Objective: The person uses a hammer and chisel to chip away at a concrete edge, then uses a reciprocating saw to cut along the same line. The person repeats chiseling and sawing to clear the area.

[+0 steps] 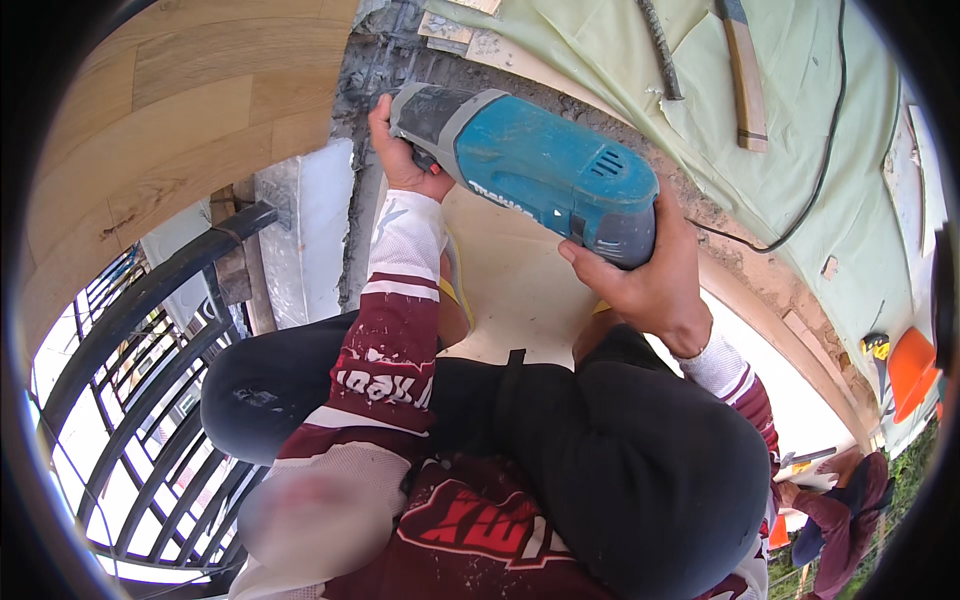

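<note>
I hold a teal power tool (545, 150) with both hands, in the air just beyond my bent knees (660, 450), slanting from far left down to the right. My left hand (410, 165) has its grip closed round the dark left end, close to a red switch (425, 160); my right hand (660, 275) is wrapped round the dark right end, thumb on the near side.

The switch is what worries me most: a finger slipping onto it could start the tool, if it has power. A black cord (832, 160) runs from the far right to behind my right hand; I cannot see whether it joins the tool. If it does, a snag could tug the right end out of my grip. A drop could hit my feet or the pale board (510, 250) between my legs.

Far right, a rusty rod (660, 48) and a wooden handle (743, 85) lie on a rumpled green sheet (600, 45), in the way of any reach there. Rough grey rubble (375, 65) lies beyond my left hand, uneven to rest anything on. Plank flooring (200, 70) spreads far left; nearer, a black railing (165, 270) crowds my left side.
</note>
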`<state>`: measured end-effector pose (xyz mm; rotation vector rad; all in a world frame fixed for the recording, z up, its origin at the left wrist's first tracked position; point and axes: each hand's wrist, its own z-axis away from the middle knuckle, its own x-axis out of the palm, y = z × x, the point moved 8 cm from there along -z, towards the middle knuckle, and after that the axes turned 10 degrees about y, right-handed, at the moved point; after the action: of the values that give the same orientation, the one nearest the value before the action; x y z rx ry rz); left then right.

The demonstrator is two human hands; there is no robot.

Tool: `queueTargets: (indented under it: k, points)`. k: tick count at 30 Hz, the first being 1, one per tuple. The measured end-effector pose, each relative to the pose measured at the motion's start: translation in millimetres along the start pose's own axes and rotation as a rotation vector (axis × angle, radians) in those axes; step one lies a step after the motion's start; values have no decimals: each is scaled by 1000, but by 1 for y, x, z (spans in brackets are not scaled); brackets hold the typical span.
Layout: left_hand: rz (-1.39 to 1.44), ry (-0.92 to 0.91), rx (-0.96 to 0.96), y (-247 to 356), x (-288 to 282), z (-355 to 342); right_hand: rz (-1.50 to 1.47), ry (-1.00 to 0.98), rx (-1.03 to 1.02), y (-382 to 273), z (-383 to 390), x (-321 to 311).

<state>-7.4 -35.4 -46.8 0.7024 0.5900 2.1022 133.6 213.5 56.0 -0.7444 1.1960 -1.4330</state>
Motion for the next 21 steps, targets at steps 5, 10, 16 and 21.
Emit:
queueTargets:
  k: [5, 10, 16, 21]
  points:
    - [-33, -9, 74, 4, 0, 2, 68, 27, -10, -7, 20, 1]
    - [-42, -102, -42, -3, 31, 11, 130, 73, -74, -18, 27, -10]
    - [38, -152, -70, -19, 62, 32, -211, 6, 145, -1, 24, -42]
    - [43, -91, -63, -19, 41, 41, -290, -77, 195, 2, 30, -37]
